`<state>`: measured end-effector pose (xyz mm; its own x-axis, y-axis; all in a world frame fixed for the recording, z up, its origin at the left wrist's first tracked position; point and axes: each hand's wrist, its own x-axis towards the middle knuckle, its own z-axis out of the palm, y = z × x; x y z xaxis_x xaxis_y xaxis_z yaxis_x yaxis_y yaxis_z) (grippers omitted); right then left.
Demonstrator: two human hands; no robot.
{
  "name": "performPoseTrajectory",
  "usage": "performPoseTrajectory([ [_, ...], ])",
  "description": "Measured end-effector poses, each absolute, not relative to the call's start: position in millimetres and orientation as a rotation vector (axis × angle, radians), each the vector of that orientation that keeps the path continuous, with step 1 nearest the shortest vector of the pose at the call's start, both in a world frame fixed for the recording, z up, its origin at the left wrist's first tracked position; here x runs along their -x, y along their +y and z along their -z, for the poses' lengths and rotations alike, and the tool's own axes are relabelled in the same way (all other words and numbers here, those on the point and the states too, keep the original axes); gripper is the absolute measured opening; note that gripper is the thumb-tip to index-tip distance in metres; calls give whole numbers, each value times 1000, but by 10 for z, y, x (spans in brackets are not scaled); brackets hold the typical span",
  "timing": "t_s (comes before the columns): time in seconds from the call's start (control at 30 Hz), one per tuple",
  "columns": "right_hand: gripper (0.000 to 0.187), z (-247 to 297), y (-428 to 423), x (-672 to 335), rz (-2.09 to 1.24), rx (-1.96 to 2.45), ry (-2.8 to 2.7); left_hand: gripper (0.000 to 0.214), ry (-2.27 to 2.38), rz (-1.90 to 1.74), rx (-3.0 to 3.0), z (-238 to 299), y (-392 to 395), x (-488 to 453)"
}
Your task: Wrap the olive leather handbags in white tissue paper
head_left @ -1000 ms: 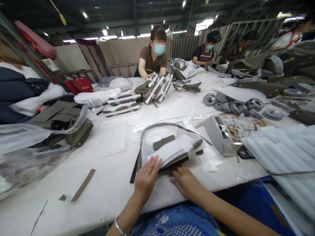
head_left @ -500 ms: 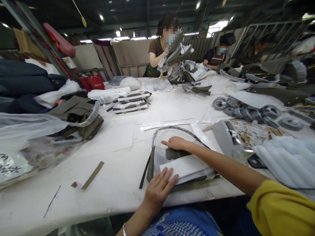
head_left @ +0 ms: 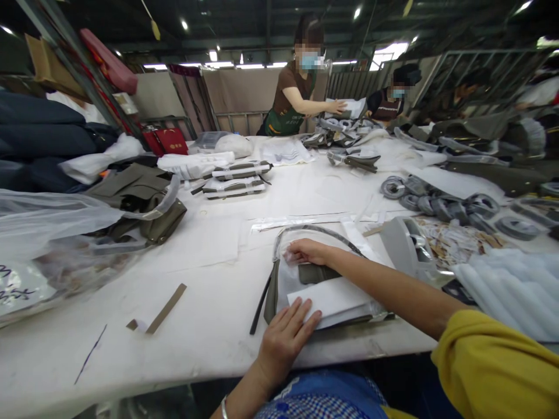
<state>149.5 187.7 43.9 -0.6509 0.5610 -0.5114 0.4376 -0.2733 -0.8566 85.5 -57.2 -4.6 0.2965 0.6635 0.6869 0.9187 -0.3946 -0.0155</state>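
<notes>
An olive-grey handbag [head_left: 271, 291] lies on the white table in front of me, its handle [head_left: 321, 230] wrapped in clear film and arching away from me. Translucent wrapping film [head_left: 286, 276] covers part of the bag, and a folded white paper [head_left: 334, 299] lies over its lower side. My left hand [head_left: 288, 334] rests flat on the paper's near left corner with its fingers stretched out. Inside the handle's arch, my right hand [head_left: 308, 251] has its fingertips closed on the film. The far right part of the bag is hidden under my right forearm.
A grey tape dispenser [head_left: 406, 244] stands right of the bag, near rolled straps [head_left: 441, 201]. A brown strip [head_left: 168, 308] lies to the left. Wrapped bags [head_left: 238, 180] sit farther back. Across the table, a co-worker [head_left: 292, 93] handles a wrapped piece.
My right hand's pointing finger has curled in, and its fingertips are now closed on the film. My left hand stays on the paper. The co-worker across has lowered the item they held.
</notes>
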Motion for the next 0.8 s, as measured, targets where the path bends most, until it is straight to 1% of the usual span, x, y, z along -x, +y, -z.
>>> performPoseTrajectory([
  [0.1, 19, -555, 1895, -1565, -2257, 1162, -1723, 41, -1424, 839, 2166, 21, -569, -852],
  [0.2, 14, -699, 1845, -1636, -2329, 1052, -1636, 41, -1446, 822, 2172, 8, -571, -854],
  [0.33, 29, -796, 1726, -1714, -2341, 983, -1602, 41, -1484, 798, 2195, 6, -585, -865],
  [0.4, 31, -764, 1682, -1715, -2280, 1004, -1605, 41, -1498, 786, 2210, 0, -588, -869],
  [0.5, 23, -649, 1658, -1665, -2138, 1117, -1636, 42, -1508, 780, 2206, -14, -584, -872],
  [0.63, 38, -540, 1695, -1605, -1951, 1261, -1758, 42, -1516, 763, 2199, -18, -579, -873],
  [0.8, 54, -572, 1787, -1622, -1762, 1370, -1969, 43, -1504, 773, 2198, 6, -581, -871],
])
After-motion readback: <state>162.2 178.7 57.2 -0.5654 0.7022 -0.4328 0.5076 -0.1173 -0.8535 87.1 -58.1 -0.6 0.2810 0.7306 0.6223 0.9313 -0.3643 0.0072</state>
